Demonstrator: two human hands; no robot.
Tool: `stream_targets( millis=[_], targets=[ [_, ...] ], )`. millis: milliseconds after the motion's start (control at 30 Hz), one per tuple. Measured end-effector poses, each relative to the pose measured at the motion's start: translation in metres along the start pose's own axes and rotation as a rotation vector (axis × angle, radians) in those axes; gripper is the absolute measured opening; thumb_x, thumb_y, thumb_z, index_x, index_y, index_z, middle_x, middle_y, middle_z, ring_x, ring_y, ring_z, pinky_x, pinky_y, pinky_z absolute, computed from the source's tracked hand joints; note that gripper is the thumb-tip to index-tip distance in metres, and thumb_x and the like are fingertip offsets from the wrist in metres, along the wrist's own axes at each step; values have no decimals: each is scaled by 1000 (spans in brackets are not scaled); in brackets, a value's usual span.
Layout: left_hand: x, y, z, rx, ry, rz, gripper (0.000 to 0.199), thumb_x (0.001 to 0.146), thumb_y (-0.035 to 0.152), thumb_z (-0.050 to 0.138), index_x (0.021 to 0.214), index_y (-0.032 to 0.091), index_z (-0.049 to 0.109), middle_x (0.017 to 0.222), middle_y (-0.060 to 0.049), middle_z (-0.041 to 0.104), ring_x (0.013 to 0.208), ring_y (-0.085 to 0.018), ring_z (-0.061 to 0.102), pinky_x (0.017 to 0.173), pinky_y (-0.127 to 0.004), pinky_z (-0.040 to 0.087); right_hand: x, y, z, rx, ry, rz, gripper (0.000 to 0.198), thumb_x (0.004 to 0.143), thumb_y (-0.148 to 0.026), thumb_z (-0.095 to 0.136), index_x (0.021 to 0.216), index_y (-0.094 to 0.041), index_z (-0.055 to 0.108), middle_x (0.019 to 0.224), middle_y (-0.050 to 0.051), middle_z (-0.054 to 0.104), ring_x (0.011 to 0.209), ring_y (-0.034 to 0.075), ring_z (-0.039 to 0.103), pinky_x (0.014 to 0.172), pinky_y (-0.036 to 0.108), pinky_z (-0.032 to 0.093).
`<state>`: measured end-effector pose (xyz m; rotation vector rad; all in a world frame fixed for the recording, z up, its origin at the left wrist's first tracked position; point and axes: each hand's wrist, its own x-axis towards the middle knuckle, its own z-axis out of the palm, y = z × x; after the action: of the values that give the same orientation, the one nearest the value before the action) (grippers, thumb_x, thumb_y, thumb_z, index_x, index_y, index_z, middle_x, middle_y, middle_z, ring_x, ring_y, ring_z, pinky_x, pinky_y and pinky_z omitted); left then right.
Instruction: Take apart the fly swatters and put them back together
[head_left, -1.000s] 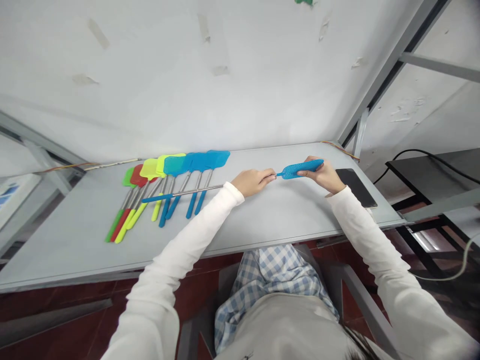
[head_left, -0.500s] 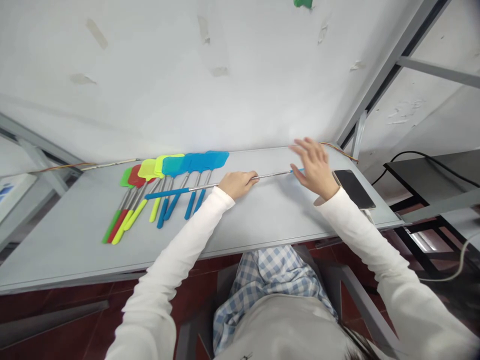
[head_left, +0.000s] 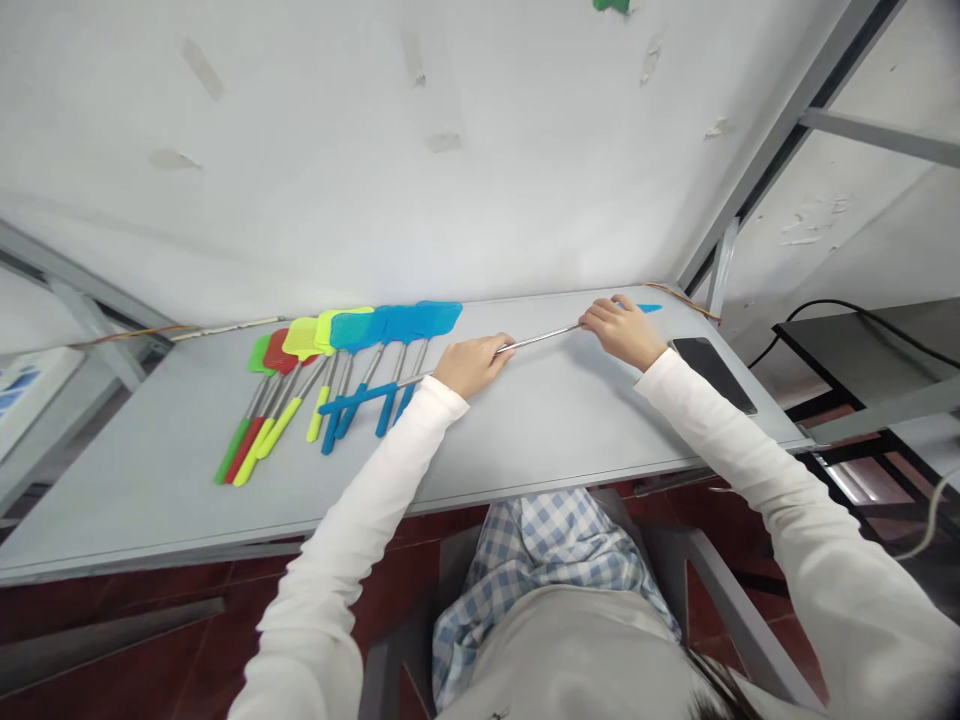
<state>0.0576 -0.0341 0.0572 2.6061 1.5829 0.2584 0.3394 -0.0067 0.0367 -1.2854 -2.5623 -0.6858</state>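
Observation:
A blue fly swatter point(head_left: 541, 338) with a metal telescopic rod is held crosswise above the table. My left hand point(head_left: 472, 366) is closed round the middle of its rod. Over at the right end, my right hand point(head_left: 619, 331) grips the rod near the swatter's head, and the tip of that blue head shows past the fingers. The blue handle point(head_left: 358, 397) points left, passing over other swatters. Those lie in a fanned row: a green swatter point(head_left: 234, 450), a red swatter point(head_left: 244, 447), several yellow ones point(head_left: 280, 427) and several blue ones point(head_left: 439, 317).
A grey table point(head_left: 517, 440) stands against a white wall point(head_left: 510, 200). Near its right end lies a dark-screened phone point(head_left: 712, 373). Metal frame posts rise at both sides. A wire point(head_left: 686, 300) runs along the back right edge.
My right hand has come down from being open and raised and now grips the swatter near its head. The swatter has shifted right, its right end tilting up, with my left hand still on the rod.

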Motion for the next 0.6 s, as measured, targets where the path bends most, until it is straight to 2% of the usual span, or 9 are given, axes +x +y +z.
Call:
stream_targets(
  millis=[133,267,400,500,600],
  targets=[
    [-9,-13,-5,-4,-8,-6,32,94,38,42,117,28,61,111,-1,71,101,-19,64,75,-27,42,-6,24,8,-28,66,151,35,97,-18,32,99,-18,67,96,9,70,90,23,54,83,37,30],
    [-26,-45,-9,-21,-89,-61,32,91,41,45,115,28,62,113,-1,70,103,-20,62,75,-27,42,-17,47,15,-55,74,233,35,98,-23,33,98,-19,68,95,9,70,87,23,53,79,37,29],
    [-44,-72,-9,-50,-85,-115,40,93,50,37,116,28,62,115,-2,68,102,-22,61,78,-28,42,-22,54,17,-69,14,201,35,99,-27,34,99,-20,68,93,9,70,86,22,54,79,36,29],
    [-55,-78,-11,-36,-62,-171,41,93,50,36,117,29,62,115,-2,68,100,-22,61,77,-28,41,-19,47,19,-66,-43,165,34,99,-30,35,102,-20,67,94,9,70,85,21,55,78,35,30],
    [-61,-81,-13,-27,-64,-230,42,91,54,38,115,31,63,103,-2,71,89,-21,62,70,-27,40,-16,41,23,-73,-73,142,33,98,-32,36,102,-22,68,94,9,70,85,21,56,77,35,30]
  ],
)
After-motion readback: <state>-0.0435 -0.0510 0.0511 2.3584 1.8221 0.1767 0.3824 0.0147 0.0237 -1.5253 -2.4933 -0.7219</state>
